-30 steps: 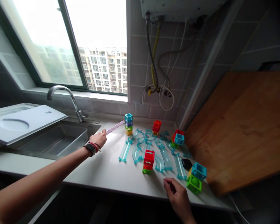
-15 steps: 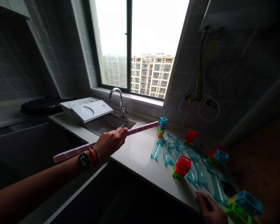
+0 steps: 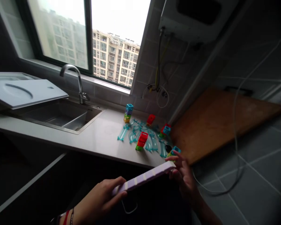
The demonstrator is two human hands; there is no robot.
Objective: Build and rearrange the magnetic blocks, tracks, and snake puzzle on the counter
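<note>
A long pale purple segmented strip is held level in front of me, below the counter edge. My left hand grips its near left end with thumb on top. My right hand has its fingers curled on the strip's right end. On the grey counter lie several clear blue track pieces with red, blue and green cubes: a stacked tower, a red-over-green stack, a red cube and a red-and-blue pair.
A steel sink with a curved tap sits left, with a white lid over part of it. A wooden board lies right of the toys. A water heater hangs above, pipes and a cable beneath.
The purple strip came off the counter and toward me; my right hand left the counter edge and took its right end. My view swung back to the right and pulled away.
</note>
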